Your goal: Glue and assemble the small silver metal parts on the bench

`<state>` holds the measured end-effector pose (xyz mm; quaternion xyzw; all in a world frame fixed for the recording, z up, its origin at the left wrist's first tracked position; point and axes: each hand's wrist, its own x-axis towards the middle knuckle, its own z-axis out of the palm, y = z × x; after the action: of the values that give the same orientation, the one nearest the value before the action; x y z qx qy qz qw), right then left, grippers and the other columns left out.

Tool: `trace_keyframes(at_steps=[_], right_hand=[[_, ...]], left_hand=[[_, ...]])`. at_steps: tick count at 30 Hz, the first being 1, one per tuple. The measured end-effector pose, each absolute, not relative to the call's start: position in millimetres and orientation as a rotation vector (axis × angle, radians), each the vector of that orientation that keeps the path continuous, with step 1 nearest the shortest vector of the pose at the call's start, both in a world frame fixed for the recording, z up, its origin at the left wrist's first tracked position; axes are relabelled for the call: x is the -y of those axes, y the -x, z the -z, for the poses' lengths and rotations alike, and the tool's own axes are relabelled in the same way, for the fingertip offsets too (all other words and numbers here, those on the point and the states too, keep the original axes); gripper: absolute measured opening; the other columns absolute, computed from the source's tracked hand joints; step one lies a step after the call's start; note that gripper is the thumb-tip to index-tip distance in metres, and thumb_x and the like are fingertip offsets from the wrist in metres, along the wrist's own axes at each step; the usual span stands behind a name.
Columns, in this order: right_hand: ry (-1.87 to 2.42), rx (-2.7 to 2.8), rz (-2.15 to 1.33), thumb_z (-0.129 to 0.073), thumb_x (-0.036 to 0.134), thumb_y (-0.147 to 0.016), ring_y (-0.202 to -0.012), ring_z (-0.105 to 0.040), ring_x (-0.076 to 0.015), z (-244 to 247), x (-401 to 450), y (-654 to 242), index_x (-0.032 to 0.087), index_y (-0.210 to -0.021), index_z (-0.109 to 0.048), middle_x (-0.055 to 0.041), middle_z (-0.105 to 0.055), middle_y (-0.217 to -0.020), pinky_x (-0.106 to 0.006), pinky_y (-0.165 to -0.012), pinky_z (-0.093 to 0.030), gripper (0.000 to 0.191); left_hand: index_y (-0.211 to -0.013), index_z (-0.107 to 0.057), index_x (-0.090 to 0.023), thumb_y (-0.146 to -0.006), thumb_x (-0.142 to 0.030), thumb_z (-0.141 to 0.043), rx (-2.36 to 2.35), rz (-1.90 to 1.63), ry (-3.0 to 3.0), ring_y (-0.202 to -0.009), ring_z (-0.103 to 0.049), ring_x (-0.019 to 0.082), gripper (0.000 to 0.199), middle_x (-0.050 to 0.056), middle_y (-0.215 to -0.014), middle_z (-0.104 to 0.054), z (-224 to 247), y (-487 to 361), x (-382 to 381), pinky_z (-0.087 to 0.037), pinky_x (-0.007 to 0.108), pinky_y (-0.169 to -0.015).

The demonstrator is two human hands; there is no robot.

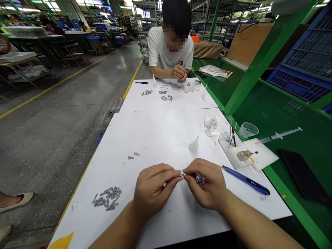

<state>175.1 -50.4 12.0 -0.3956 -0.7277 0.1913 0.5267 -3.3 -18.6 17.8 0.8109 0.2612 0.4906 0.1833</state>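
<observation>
Left hand (153,188) and right hand (209,183) together pinch a part (183,174), likely steadying it; the near-left pile (109,198) lies aside, probably avoiding knocks.

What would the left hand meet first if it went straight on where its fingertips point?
Probably the right hand: its fingertips face those of the left hand across the small part pinched between them, though exact depth is unclear.

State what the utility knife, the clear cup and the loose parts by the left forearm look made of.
Utility knife: handle probably plastic, smooth blue and black. Cup: likely thin, glossy plastic, being see-through. Loose parts: seemingly metal, grey with bright glints; plating can't be judged.
</observation>
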Motion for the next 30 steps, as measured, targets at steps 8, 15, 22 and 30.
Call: trace_keyframes(at_steps=[8, 15, 22, 30], right_hand=[[0.935, 1.756, -0.456, -0.056, 0.006, -0.08, -0.061, -0.058, -0.0142, -9.8, 49.3, -175.5, 0.02, -0.092, -0.064, -0.0028, -0.064, -0.072, -0.027, -0.055, -0.047, 0.02], [1.035, 1.724, -0.479, -0.057, 0.007, -0.081, -0.063, -0.055, -0.0148, -7.1, 47.5, -181.9, 0.02, -0.098, -0.061, -0.0019, -0.059, -0.072, -0.03, -0.057, -0.046, 0.022], [0.983, 1.731, -0.47, -0.057, 0.006, -0.082, -0.062, -0.054, -0.0142, -4.1, 51.0, -184.2, 0.02, -0.098, -0.061, -0.0016, -0.059, -0.072, -0.029, -0.056, -0.044, 0.022], [1.011, 1.7, -0.413, -0.056, 0.007, -0.084, -0.061, -0.052, -0.0137, -4.5, 47.7, -186.7, 0.02, -0.093, -0.061, -0.0009, -0.057, -0.069, -0.029, -0.055, -0.042, 0.016]], left_hand=[[-0.091, -0.071, -0.017, -0.08, -0.008, -0.069, -0.744, -1.361, -2.281, -0.06, -0.061, 0.011, 0.015, 0.002, -0.073, -0.069, -16.0, 1.7, 18.2, -0.051, 0.022, -0.054], [-0.082, -0.072, -0.023, -0.082, -0.017, -0.066, -1.089, -0.817, -2.359, -0.06, -0.062, 0.011, 0.008, -0.001, -0.074, -0.07, -52.9, 41.2, 6.7, -0.05, 0.021, -0.055], [-0.083, -0.075, -0.025, -0.085, -0.039, -0.059, -1.743, -0.393, -2.258, -0.069, -0.065, 0.018, 0.022, 0.0, -0.084, -0.075, -52.1, 117.5, -50.7, -0.047, 0.027, -0.06], [-0.09, -0.076, -0.022, -0.087, -0.043, -0.051, -1.72, -0.267, -2.241, -0.091, -0.067, 0.025, 0.033, 0.005, -0.099, -0.075, -21.7, 127.4, -62.1, -0.049, 0.031, -0.077]])
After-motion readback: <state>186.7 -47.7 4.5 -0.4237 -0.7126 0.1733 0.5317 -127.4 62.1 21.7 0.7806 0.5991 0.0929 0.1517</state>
